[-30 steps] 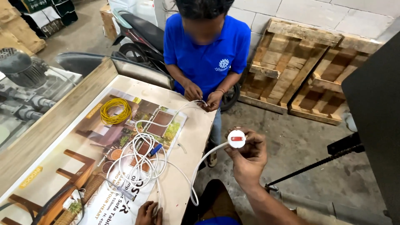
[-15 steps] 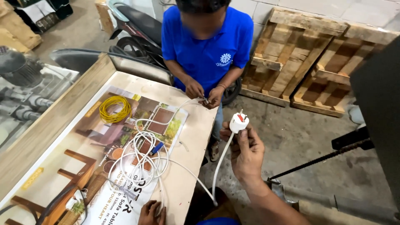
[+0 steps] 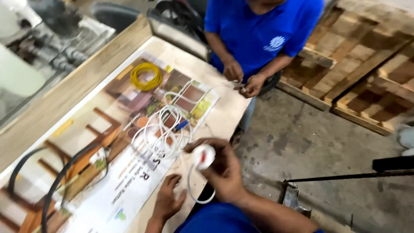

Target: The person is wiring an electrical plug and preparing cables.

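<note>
White plug [image 3: 203, 156] sits in the right hand [image 3: 224, 172], fingers wrapped round its body, held just over the near edge of the table [image 3: 215, 77]. Motion blur hides the pins, so can't tell which way the pin face points. Cable end points down: white cable [image 3: 194, 194] drops from below the grip, loops under the hand toward the person's lap, so the plug's long axis runs roughly top-to-bottom in the head view, tilted slightly right at the top.

Left hand [image 3: 168, 200] lies just left of and below the grip, palm down on the table edge, fingers spread, holding nothing.

Beyond the grip, up-left: tangled coil of white cable [image 3: 161, 129] on the printed poster [image 3: 129, 181], with a small blue piece [image 3: 181, 125] in it. Further out, yellow wire coil [image 3: 146, 77]. Black cable [image 3: 60, 181] arcs far left of the grip.

Across the table a co-worker in a blue shirt [image 3: 258, 30] pinches the other end of the white cable between both hands [image 3: 243, 80].

Versus half a second ago: plug was out to the right, raised off the table over the concrete floor [image 3: 310, 142]. Now it's pulled in over the table edge, close to the left hand. Cable loop below it is shorter and tighter. Left hand hasn't moved off the table edge.
</note>
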